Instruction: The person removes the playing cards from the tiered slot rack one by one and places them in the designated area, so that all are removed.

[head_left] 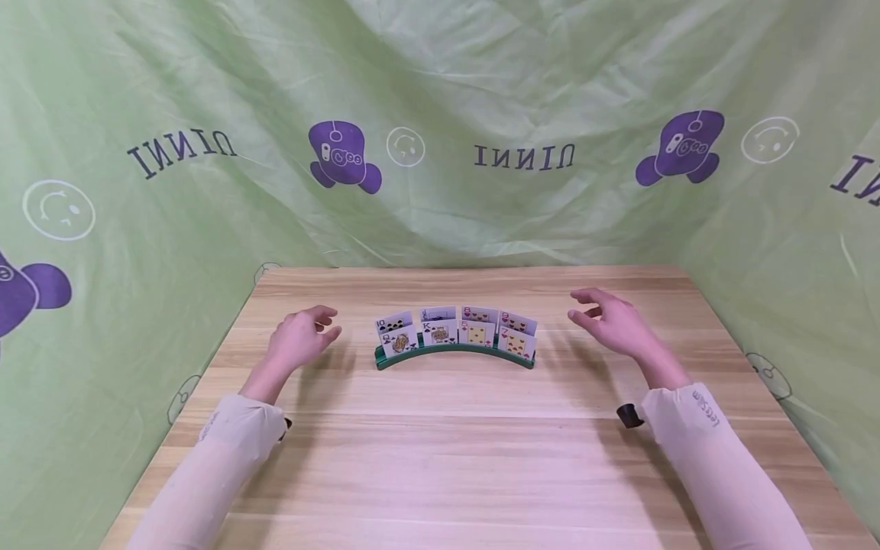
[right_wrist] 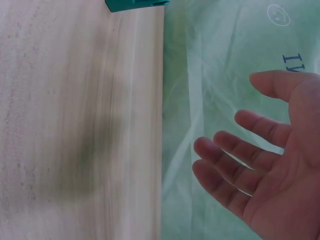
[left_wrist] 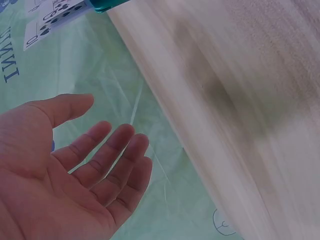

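Note:
A curved green card holder point(head_left: 455, 347) stands on the wooden table with playing cards upright in two rows. The front row shows a queen point(head_left: 399, 343), a king point(head_left: 439, 333), a five point(head_left: 476, 334) and a seven point(head_left: 516, 344). Behind them rise a ten point(head_left: 393, 321), a mostly covered face card point(head_left: 438, 312), an eight point(head_left: 480, 314) and a nine point(head_left: 517, 322). My left hand point(head_left: 300, 336) hovers to the left of the holder, palm inward, fingers relaxed, holding nothing. On the other side my right hand point(head_left: 612, 325) is likewise raised, bare, with its fingers loosely bent apart.
The wooden table point(head_left: 440, 458) reaches back to a green cloth point(head_left: 440, 221) printed with purple figures, which also hangs at both sides. A small black piece point(head_left: 629, 416) shows at the right cuff. Shadows of both arms fall on the wood.

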Action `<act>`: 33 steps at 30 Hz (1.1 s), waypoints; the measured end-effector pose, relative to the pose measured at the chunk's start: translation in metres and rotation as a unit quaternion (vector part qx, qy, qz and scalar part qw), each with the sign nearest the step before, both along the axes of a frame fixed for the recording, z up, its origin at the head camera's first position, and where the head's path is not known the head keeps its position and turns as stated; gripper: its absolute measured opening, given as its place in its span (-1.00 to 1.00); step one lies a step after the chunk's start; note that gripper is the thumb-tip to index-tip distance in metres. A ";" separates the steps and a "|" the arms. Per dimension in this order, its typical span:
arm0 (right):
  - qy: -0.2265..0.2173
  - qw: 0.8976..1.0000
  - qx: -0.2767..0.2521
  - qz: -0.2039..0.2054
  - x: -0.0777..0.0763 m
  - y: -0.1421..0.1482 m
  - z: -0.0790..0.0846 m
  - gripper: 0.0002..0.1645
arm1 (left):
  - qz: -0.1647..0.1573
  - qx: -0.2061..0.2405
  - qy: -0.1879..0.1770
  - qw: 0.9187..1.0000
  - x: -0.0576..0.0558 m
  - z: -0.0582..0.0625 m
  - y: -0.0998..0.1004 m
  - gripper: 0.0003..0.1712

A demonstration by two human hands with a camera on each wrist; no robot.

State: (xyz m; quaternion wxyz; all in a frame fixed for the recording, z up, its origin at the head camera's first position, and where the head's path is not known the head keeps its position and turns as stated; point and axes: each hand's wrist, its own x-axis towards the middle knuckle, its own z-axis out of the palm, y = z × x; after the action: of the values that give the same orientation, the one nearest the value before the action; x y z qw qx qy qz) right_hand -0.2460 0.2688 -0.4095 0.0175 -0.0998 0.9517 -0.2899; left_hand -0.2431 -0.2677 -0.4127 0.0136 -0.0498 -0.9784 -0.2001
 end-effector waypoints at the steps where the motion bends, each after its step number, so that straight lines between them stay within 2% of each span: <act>1: 0.003 1.000 -0.003 0.002 0.000 0.000 -0.001 -0.29 | 0.000 0.000 -0.001 1.000 0.000 -0.001 0.000 -0.50; 14: 0.012 1.000 -0.023 -0.003 0.005 -0.004 -0.005 -0.40 | -0.002 0.011 -0.008 1.000 0.005 -0.005 0.004 -0.53; 28: 0.027 0.999 -0.038 -0.010 0.006 -0.003 -0.009 -0.52 | -0.024 0.064 -0.015 0.998 0.007 -0.010 0.007 -0.57; 33: 0.028 0.999 -0.044 -0.013 0.007 -0.004 -0.009 -0.55 | -0.026 0.083 -0.032 0.996 0.007 -0.013 0.007 -0.56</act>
State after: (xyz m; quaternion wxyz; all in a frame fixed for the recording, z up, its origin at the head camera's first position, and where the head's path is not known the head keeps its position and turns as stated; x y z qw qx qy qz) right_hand -0.2389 0.2651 -0.4183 -0.0178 -0.0959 0.9395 -0.3284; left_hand -0.2359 -0.2609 -0.4257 -0.0186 -0.0681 -0.9568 -0.2822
